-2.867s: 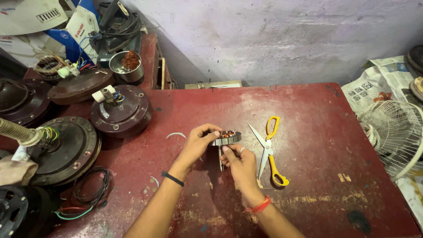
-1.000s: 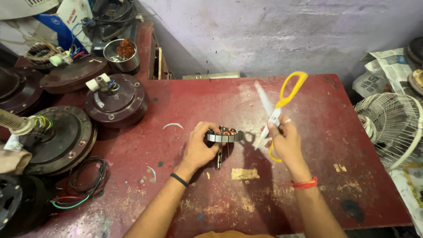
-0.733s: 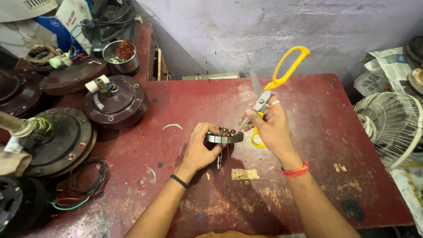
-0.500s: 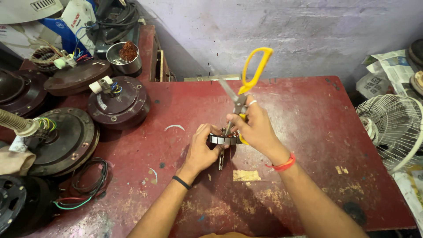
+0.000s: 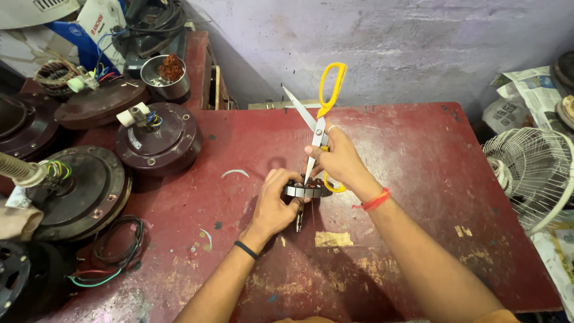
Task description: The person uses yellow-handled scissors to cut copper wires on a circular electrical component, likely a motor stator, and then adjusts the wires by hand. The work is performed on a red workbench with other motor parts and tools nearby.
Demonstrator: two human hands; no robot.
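Note:
My left hand (image 5: 276, 203) grips a small round metal stator (image 5: 306, 190) with copper windings, held just above the red table (image 5: 418, 155). My right hand (image 5: 338, 158) holds yellow-handled scissors (image 5: 323, 113) upright, blades spread. One blade tip points down into the stator; the other blade sticks up to the left. A thin metal pin hangs below the stator. Both hands meet near the middle of the table.
Several dark brown ceiling-fan motor housings (image 5: 156, 140) with coloured wires lie at the left. A steel cup of copper wire (image 5: 165, 73) stands behind them. A white fan guard (image 5: 532, 173) and newspapers sit at the right. A loose cable loop (image 5: 113, 245) lies front left.
My right hand picked up the scissors from the table, swung them from the right toward the stator, and now one blade tip rests in it. My left hand kept holding the stator.

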